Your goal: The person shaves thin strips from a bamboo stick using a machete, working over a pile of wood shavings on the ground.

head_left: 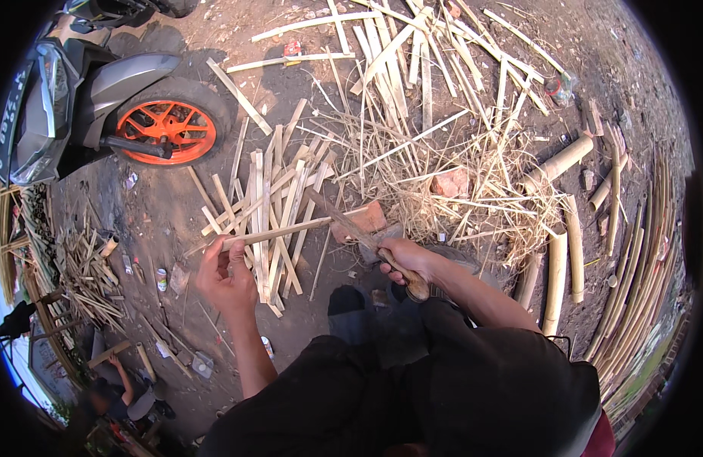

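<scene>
Bamboo strip (290,229) out front now, held across the middle of the scene! Left hand (228,276) has its near end, thumb and fingers pinched narrow around it, and the far end reaches over a reddish brick (373,221) on the ground. And look at the right hand (406,261): fist closed firmly round the wooden handle of a long knife (350,226), rounded butt poking out below, blade slanting up and leftward across the strip near the brick. Whether blade and strip touch, I can't tell from here!

Just beyond the strip lies a loose stack of split bamboo pieces (275,198), while right of it spreads a tangle of pale shavings (488,171) with another brick chunk (450,183) among it. Thick bamboo lengths (555,282) lie off to the right; upper left, a parked motorbike shows its orange wheel (167,131). Lower left, a co-worker's arm (126,385) reaches up toward a piece of wood.
</scene>
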Available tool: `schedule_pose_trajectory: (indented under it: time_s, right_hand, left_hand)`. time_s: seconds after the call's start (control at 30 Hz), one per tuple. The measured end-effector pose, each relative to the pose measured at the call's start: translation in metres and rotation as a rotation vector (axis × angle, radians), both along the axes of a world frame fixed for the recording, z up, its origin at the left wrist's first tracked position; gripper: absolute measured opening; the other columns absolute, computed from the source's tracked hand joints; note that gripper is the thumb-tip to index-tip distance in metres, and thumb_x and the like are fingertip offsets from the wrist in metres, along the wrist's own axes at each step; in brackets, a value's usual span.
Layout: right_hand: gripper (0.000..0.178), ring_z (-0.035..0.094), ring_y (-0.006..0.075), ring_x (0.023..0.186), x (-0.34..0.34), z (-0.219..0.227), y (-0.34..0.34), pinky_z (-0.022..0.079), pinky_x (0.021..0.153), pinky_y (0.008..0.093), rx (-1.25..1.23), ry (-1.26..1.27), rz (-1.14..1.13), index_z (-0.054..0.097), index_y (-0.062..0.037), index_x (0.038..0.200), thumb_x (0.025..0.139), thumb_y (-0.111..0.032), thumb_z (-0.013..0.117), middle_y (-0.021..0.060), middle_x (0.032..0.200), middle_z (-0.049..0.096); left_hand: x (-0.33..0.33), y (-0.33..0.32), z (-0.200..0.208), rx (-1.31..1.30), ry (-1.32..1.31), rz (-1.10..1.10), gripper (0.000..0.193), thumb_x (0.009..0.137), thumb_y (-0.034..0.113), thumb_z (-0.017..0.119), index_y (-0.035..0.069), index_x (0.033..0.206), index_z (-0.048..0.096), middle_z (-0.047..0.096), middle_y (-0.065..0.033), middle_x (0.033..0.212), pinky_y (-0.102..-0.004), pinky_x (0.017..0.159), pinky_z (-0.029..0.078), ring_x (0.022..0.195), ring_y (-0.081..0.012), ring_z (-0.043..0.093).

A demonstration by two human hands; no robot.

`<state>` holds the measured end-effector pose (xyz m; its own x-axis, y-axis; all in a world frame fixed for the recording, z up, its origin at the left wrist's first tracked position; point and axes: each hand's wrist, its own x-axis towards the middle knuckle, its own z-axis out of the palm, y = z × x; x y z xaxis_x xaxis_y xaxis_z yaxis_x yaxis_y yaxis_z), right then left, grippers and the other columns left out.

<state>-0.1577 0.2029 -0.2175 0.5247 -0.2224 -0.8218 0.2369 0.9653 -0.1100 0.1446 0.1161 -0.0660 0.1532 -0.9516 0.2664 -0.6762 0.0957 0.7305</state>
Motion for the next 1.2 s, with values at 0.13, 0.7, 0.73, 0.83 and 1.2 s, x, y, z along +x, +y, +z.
schedule_pose_trajectory:
  time_s: [0.13, 0.7, 0.73, 0.83, 1.2]
  right_hand:
    - [0.027, 0.046, 0.0103, 0.043, -0.008, -0.022, 0.005, 0.041, 0.037, 0.0296, 0.047, 0.118, -0.027, 0.048, -0.0121, 0.099, 0.107, -0.035, 0.036, 0.0017, 0.067, 0.054]
    - [0.025, 0.046, 0.0106, 0.044, -0.014, -0.045, 0.009, 0.04, 0.038, 0.0303, 0.071, 0.181, -0.017, 0.046, -0.012, 0.1, 0.106, -0.033, 0.034, 0.002, 0.067, 0.053]
    - [0.025, 0.046, 0.0104, 0.044, -0.014, -0.042, 0.006, 0.04, 0.038, 0.0303, 0.065, 0.203, 0.008, 0.046, -0.0122, 0.1, 0.107, -0.033, 0.034, 0.0019, 0.066, 0.053]
    - [0.025, 0.045, 0.011, 0.043, 0.008, 0.013, -0.004, 0.041, 0.039, 0.0309, 0.036, 0.17, 0.041, 0.046, -0.0102, 0.099, 0.106, -0.031, 0.033, 0.0029, 0.066, 0.053]
    - [0.024, 0.048, 0.0114, 0.045, -0.003, -0.014, 0.003, 0.041, 0.038, 0.0304, 0.039, 0.221, 0.068, 0.045, -0.0107, 0.097, 0.106, -0.03, 0.033, 0.0027, 0.068, 0.054]
  left_hand:
    - [-0.005, 0.003, 0.005, 0.039, 0.002, -0.013, 0.021, 0.093, 0.003, 0.074, -0.005, 0.112, 0.068, 0.072, -0.0128, 0.095, -0.0277, 0.068, 0.055, 0.078, -0.0157, 0.069]
    - [-0.009, 0.002, 0.007, 0.033, 0.048, -0.143, 0.018, 0.095, 0.001, 0.07, -0.003, 0.113, 0.067, 0.071, -0.009, 0.096, -0.0252, 0.074, 0.053, 0.086, -0.013, 0.068]
    - [-0.008, 0.003, 0.007, 0.051, 0.035, -0.133, 0.018, 0.095, 0.001, 0.07, -0.003, 0.113, 0.067, 0.07, -0.0092, 0.096, -0.0252, 0.074, 0.053, 0.086, -0.0133, 0.068]
    - [-0.018, 0.007, 0.015, 0.025, 0.032, -0.191, 0.016, 0.095, 0.0, 0.07, -0.003, 0.111, 0.067, 0.07, -0.0098, 0.097, -0.0261, 0.076, 0.054, 0.087, -0.0144, 0.069]
    - [-0.027, 0.003, 0.019, 0.082, -0.033, -0.167, 0.012, 0.096, 0.001, 0.069, -0.004, 0.106, 0.068, 0.07, -0.0091, 0.093, -0.0282, 0.078, 0.056, 0.085, -0.0154, 0.069]
